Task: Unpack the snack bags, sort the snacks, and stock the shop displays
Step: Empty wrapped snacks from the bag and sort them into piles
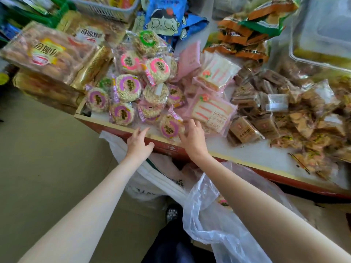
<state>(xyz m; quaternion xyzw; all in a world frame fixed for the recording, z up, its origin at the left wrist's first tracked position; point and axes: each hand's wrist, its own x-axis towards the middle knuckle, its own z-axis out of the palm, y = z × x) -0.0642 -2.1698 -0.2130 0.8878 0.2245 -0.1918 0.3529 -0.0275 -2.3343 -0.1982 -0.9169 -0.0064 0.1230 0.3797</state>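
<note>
A heap of round puffed-rice cakes [129,90] in clear wrappers with pink, purple and green rings fills the left part of the display tray [247,152]. My left hand [139,143] hovers at the tray's front rim, fingers relaxed, holding nothing. My right hand [192,137] rests its fingertips against the nearest purple-ringed rice cake [169,127] at the front edge. Pink packs of sliced cake [212,112] lie just right of the rice cakes. A clear plastic bag [214,209] and a white bag [152,179] hang open below the tray.
Brown wrapped biscuits [269,111] pile up on the tray's right side. Boxed bread packs [47,52] stack at the left. Blue cartoon bags [165,18] and orange-green packets [245,35] lie behind. A clear lidded box [322,35] stands at the far right.
</note>
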